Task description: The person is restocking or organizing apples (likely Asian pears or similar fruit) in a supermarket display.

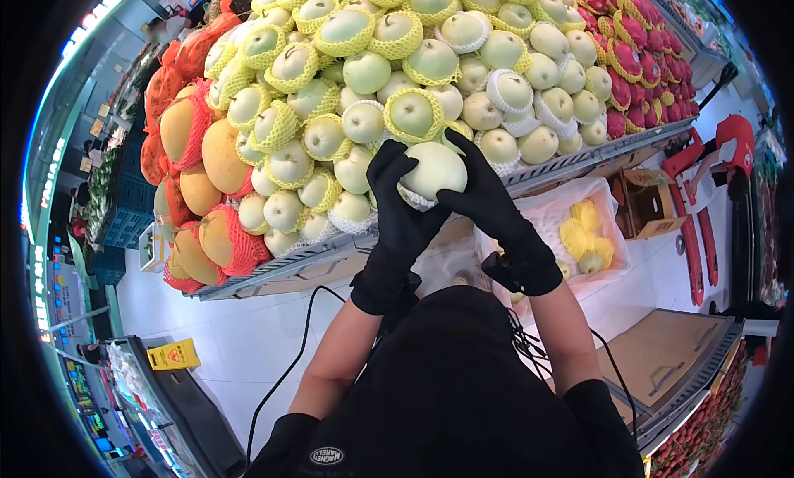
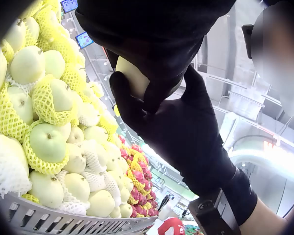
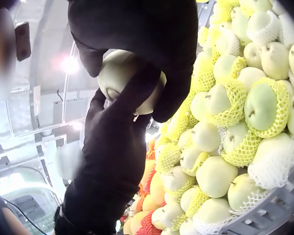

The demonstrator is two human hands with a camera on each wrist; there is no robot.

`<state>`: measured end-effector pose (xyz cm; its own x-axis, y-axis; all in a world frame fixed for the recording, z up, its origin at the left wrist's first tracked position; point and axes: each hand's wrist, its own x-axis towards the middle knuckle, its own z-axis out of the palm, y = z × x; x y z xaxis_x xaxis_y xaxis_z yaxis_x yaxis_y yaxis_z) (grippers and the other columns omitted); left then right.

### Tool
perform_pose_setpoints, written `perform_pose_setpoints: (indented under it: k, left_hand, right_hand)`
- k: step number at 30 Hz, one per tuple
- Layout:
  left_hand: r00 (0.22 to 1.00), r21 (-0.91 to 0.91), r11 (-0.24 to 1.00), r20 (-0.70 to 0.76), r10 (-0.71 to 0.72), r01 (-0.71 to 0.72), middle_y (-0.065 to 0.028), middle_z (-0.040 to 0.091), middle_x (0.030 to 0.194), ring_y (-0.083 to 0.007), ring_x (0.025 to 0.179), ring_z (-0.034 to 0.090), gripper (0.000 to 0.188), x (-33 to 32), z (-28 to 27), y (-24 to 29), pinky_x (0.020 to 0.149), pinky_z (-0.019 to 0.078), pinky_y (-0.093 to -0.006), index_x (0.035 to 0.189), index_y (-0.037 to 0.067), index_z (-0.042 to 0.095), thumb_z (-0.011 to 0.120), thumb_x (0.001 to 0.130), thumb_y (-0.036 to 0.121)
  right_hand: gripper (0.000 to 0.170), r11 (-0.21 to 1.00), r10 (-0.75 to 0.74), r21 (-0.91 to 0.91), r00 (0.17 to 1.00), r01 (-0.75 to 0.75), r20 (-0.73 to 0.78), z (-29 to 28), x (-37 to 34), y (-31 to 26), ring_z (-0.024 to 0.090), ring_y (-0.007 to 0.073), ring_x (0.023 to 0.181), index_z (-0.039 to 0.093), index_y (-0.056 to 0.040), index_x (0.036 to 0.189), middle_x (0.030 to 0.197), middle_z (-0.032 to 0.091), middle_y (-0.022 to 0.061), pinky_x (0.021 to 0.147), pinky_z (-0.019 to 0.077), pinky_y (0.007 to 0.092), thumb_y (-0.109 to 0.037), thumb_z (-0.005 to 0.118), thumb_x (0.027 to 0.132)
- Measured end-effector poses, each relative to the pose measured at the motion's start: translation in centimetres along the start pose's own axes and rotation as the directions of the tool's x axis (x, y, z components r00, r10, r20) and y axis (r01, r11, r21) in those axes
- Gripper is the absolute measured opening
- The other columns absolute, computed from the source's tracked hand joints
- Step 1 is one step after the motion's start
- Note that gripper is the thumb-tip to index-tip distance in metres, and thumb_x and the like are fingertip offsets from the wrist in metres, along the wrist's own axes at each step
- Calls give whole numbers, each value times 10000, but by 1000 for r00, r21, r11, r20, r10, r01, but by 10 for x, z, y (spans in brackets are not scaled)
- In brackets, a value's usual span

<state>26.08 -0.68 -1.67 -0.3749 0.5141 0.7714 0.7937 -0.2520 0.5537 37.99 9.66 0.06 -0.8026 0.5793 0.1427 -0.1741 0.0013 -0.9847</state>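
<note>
You have both black-gloved hands raised at the front edge of the display stand [image 1: 595, 158], gripping one pale green round fruit [image 1: 436, 170] between them. Your left hand [image 1: 403, 201] is curled about its left side. Your right hand [image 1: 488, 193] pinches it, thumb on the near face, a finger at the far edge. White foam netting [image 1: 420, 200] shows under the fruit (how far it wraps beneath cannot be told). Beyond your hands, similar pale fruits [image 1: 366, 71] are heaped, many in yellow mesh sleeves [image 2: 8, 120]. Orange fruits [image 1: 225, 157], some in red netting [image 1: 248, 226], lie left of the heap; red fruits [image 1: 662, 85] lie right. Near your right forearm, a plastic-lined box [image 1: 542, 226] contains yellow mesh; an open cardboard box [image 1: 633, 213] stands just beside it.
</note>
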Motion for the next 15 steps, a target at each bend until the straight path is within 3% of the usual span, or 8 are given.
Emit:
perform_pose_setpoints:
  k: [4,8,10,14,15]
  left_hand:
    - [996,-41,996,36,-80,81,-189,400,1354,-367,1312,380,895,-2,0,-1,1082,359,-459,1352,59,379,887,623,160]
    - [984,-67,986,98,-149,156,-193,408,1363,-366,1294,416,925,1,2,2,1080,366,-452,1377,34,358,885,628,164]
    - [977,-60,981,122,-177,185,-171,408,1373,-312,1286,436,967,2,1,5,1055,404,-434,1399,48,334,897,619,141]
    - [977,-178,962,83,-195,207,-159,406,1379,-289,1265,463,983,-6,3,-5,1022,443,-414,1403,51,336,909,610,142]
    - [985,-125,979,83,-153,163,-158,406,1378,-290,1262,465,975,-4,2,-5,1027,438,-414,1400,51,338,907,614,142]
  right_hand:
    - [964,977,-50,-212,995,30,-89,1,0,-9,525,275,1225,320,-32,1452,1338,490,178,1020,453,393,-244,853,677]
    - [926,920,-188,-363,979,148,-79,1,2,-7,526,275,1217,372,-30,1409,1316,503,157,1024,446,401,-234,863,651]
    - [899,891,-233,-413,971,189,-59,3,0,-9,518,274,1225,389,-36,1397,1322,499,150,1022,447,405,-219,860,654]
    - [919,986,-94,-143,995,89,-26,1,-2,-10,505,275,1241,365,-42,1422,1337,484,153,1040,432,399,-208,854,662]
    - [926,996,-46,-80,999,44,-17,1,-5,-14,502,276,1245,359,-44,1428,1340,481,154,1044,429,398,-208,855,664]
